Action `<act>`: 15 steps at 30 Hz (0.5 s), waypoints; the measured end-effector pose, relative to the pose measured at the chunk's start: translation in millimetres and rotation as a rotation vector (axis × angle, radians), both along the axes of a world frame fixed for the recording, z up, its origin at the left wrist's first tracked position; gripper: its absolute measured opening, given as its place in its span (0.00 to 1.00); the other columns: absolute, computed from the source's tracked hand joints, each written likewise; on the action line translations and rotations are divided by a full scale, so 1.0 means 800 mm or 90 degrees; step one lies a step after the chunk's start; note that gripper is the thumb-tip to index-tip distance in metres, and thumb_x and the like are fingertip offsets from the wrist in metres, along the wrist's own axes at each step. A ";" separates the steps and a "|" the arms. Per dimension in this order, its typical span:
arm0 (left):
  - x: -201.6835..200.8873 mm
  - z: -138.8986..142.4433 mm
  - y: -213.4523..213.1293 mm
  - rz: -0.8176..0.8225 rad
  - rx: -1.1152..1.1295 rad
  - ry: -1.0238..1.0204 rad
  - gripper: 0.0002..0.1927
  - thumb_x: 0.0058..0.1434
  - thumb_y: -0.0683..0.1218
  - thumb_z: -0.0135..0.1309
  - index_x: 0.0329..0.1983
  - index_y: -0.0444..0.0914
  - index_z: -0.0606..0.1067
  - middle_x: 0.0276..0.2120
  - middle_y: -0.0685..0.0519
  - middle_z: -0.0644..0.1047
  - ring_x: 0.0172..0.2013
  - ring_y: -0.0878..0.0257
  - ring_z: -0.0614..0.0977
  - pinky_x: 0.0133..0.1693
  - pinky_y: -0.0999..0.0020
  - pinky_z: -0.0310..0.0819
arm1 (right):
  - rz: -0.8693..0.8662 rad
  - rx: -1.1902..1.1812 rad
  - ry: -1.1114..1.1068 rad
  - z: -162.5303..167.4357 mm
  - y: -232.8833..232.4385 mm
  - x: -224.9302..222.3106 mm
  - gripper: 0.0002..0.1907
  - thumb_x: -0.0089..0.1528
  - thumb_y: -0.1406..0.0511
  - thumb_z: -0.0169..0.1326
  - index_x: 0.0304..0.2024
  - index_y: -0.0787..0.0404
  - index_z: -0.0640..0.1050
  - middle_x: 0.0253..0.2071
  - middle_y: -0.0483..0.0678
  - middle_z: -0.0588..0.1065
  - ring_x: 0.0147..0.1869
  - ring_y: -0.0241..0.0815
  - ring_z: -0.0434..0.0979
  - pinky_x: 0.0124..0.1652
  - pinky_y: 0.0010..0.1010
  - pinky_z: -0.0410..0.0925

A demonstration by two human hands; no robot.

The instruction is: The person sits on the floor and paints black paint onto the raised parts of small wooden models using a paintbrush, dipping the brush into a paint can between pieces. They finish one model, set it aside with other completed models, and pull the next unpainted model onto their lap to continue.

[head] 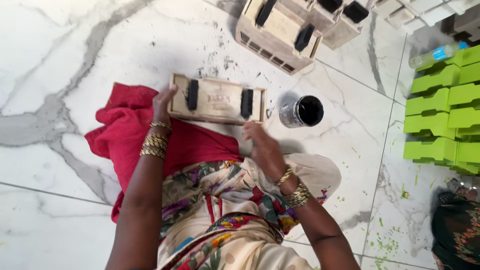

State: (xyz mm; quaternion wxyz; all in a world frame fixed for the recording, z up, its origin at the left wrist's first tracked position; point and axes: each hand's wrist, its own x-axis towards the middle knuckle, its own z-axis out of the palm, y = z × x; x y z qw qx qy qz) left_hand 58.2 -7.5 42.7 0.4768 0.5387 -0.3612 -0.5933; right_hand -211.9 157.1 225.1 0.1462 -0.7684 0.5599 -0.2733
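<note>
Two hands | left grip (162, 102) clasps rectangular wooden block (218, 99) | right grip (262, 145) unclear, touching edge

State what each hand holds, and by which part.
Left hand grips the flat wooden block with two black pads by its left end; right hand touches its near edge.

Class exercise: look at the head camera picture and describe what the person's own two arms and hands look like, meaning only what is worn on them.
Both arms are bare, with no sleeves or gloves. The left hand has a stack of gold-coloured bangles on its wrist, several rings wide. The right hand wears a thin gold bangle and a broader gold cluster just behind it. No rings are clearly visible on the fingers.
</note>
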 end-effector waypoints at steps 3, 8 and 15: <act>0.011 -0.009 -0.007 0.000 -0.068 0.122 0.30 0.67 0.56 0.55 0.64 0.30 0.74 0.63 0.43 0.75 0.64 0.56 0.73 0.65 0.65 0.63 | -0.172 -0.069 -0.188 0.006 -0.001 -0.045 0.09 0.67 0.79 0.48 0.40 0.61 0.69 0.54 0.54 0.78 0.60 0.48 0.80 0.54 0.31 0.77; 0.022 -0.006 0.006 -0.060 -0.254 -0.140 0.23 0.75 0.51 0.49 0.67 0.33 0.73 0.66 0.43 0.73 0.67 0.53 0.73 0.68 0.62 0.65 | -0.260 -0.079 -0.733 -0.036 -0.038 -0.104 0.09 0.69 0.77 0.49 0.40 0.60 0.66 0.53 0.58 0.78 0.60 0.49 0.79 0.58 0.37 0.78; 0.015 0.010 0.022 0.011 0.095 0.149 0.23 0.67 0.52 0.57 0.60 0.34 0.76 0.55 0.47 0.76 0.55 0.58 0.78 0.53 0.61 0.73 | -0.257 -0.042 -0.886 -0.098 -0.045 -0.105 0.09 0.67 0.78 0.50 0.38 0.62 0.67 0.51 0.60 0.77 0.59 0.52 0.80 0.55 0.37 0.78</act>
